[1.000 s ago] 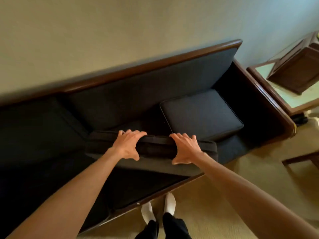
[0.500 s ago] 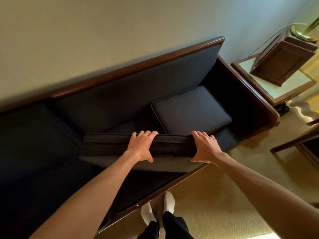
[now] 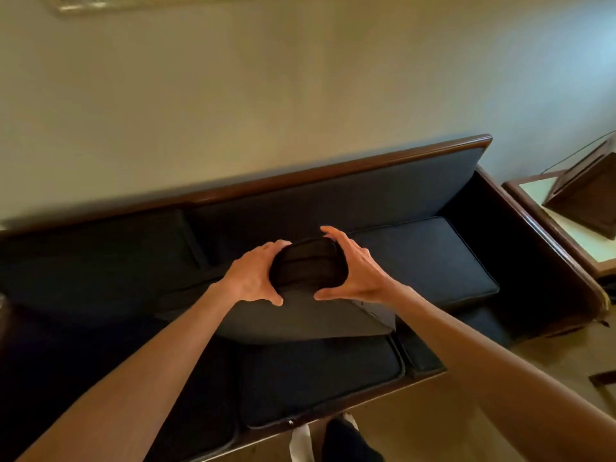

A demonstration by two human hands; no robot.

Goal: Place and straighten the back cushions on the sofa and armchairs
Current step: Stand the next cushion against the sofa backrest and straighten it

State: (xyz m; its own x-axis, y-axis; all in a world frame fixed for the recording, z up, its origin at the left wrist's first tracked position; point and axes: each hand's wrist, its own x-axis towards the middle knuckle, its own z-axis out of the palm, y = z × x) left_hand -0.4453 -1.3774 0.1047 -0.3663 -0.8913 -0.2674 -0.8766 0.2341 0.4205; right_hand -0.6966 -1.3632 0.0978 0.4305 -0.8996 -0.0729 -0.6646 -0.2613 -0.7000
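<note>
Back cushion (image 3: 300,315) is up over the sofa (image 3: 333,371) seat, left hand (image 3: 253,278) and right hand (image 3: 356,275) gripping its top edge. Another cushion (image 3: 423,261) lies flat just right; side table (image 3: 566,235) beyond the arm.

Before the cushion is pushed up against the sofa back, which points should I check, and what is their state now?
1. Left hand grips the held cushion: ok.
2. Right hand grips it too: ok, fingers partly spread.
3. Cushion upright against the sofa back: not ok, tilted, away from it.
4. Space on the backrest behind it is free: ok.
5. Flat cushion to the right placed upright: not ok, lies on the seat.
6. Cushion at far left straight: cannot tell, too dark.
</note>
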